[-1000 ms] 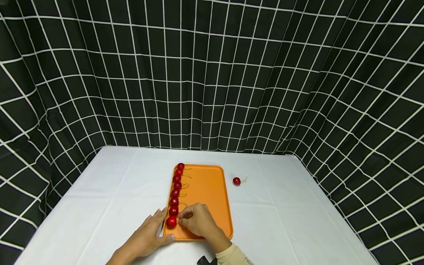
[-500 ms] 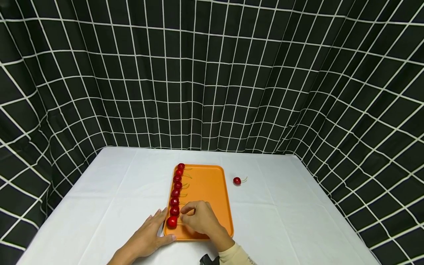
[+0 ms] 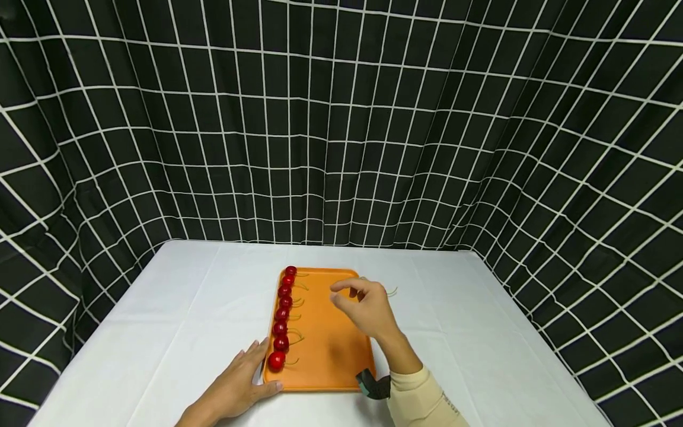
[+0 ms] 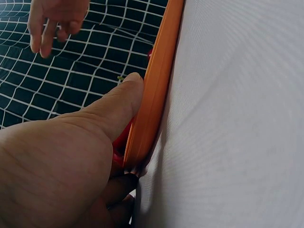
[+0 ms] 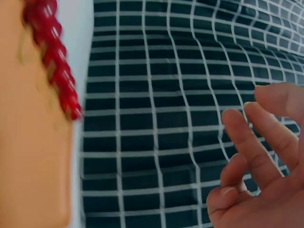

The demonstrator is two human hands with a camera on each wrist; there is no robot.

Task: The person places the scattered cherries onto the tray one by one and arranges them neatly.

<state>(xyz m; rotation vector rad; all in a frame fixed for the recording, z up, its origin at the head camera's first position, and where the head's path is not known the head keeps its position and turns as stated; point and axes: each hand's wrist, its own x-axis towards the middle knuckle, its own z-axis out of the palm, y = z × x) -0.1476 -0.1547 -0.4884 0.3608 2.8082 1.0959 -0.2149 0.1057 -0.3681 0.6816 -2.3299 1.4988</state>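
Note:
Along the left edge of an orange tray point(image 3: 325, 332) runs a line of several red cherries point(image 3: 277, 361), their stems pointing right. My left hand point(image 3: 235, 385) rests at the tray's near left corner, thumb at the front edge and fingers along the left side. In the left wrist view the thumb point(image 4: 114, 107) touches the rim. My right hand point(image 3: 368, 305) is raised over the tray's right side, thumb and index finger apart, holding nothing. Its spread fingers point(image 5: 254, 152) show bare in the right wrist view. One stem point(image 3: 392, 292) shows behind this hand; its cherry is hidden.
White cloth point(image 3: 160, 332) covers the table around the tray. A black curtain with a white grid point(image 3: 320, 130) stands behind and at both sides. A dark strap piece point(image 3: 373, 385) sits at the right wrist beside the cream sleeve point(image 3: 421, 397).
My right hand has let go of the nearest cherry's stem and moved up and right, now covering the lone cherry. The cherry line stays put, and my left hand keeps its place.

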